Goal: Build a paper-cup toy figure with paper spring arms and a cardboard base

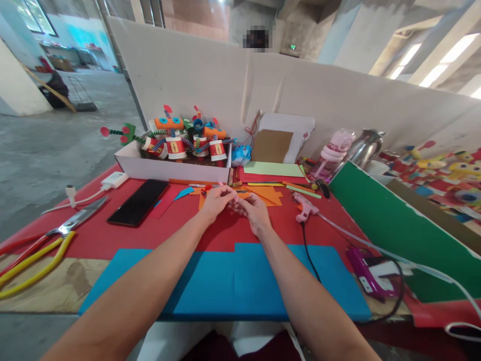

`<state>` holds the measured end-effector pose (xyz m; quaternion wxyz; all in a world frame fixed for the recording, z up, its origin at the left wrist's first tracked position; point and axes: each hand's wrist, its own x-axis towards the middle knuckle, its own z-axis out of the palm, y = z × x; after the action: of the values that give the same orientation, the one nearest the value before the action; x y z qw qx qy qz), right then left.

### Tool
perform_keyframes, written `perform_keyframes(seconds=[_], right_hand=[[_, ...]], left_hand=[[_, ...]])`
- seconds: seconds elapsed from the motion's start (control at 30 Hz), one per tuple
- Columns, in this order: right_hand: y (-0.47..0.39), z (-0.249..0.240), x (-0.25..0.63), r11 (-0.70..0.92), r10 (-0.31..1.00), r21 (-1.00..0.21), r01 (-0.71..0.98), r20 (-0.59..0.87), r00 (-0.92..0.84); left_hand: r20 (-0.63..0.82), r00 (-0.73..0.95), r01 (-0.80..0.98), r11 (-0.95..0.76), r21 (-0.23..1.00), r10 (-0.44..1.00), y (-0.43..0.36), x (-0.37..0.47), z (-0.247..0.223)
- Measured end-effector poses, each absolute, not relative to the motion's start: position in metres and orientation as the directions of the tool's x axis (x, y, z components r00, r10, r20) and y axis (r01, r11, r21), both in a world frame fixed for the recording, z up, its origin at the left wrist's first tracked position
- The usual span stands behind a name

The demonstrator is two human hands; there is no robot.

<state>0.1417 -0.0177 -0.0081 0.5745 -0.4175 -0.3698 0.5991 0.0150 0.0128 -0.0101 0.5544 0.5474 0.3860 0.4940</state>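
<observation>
My left hand (217, 201) and my right hand (256, 211) meet over the middle of the table. Both have their fingers pinched on a small pink piece (236, 198), perhaps a paper strip; its shape is mostly hidden by the fingers. Just behind the hands lie orange paper pieces (268, 196). A blue paper scrap (184, 193) is to the left of them. Under my forearms, blue sheets (210, 286) cover the front of the red tabletop (180, 233). A pink glue gun (305, 206) lies to the right of my right hand.
At left lie a black phone (139, 203), large scissors (67, 228) and a white adapter (114, 180). A white box (173, 172) of paper-cup figures stands behind. On the right are a green board (398, 225), a purple power strip (370, 273), cables and a pink bottle (332, 155).
</observation>
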Motion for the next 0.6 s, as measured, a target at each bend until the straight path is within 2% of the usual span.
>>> perform_keyframes(seconds=[0.33, 0.47, 0.6], right_hand=[[-0.0148, -0.0125, 0.1396, -0.035, 0.995, -0.929, -0.369, -0.067, 0.074], [-0.0138, -0.0142, 0.1400, 0.029, 0.989, -0.929, -0.369, -0.028, 0.148], [-0.0137, -0.0162, 0.1415, 0.045, 0.990, -0.927, -0.372, -0.008, 0.140]], left_hand=[[0.102, 0.201, -0.146, -0.073, 0.987, 0.974, 0.0131, 0.0165, -0.0103], [0.037, 0.210, -0.165, -0.002, 0.986, 0.977, 0.0121, 0.0192, -0.0104], [0.007, 0.221, -0.106, 0.017, 0.994, 0.975, 0.0132, 0.0195, -0.0120]])
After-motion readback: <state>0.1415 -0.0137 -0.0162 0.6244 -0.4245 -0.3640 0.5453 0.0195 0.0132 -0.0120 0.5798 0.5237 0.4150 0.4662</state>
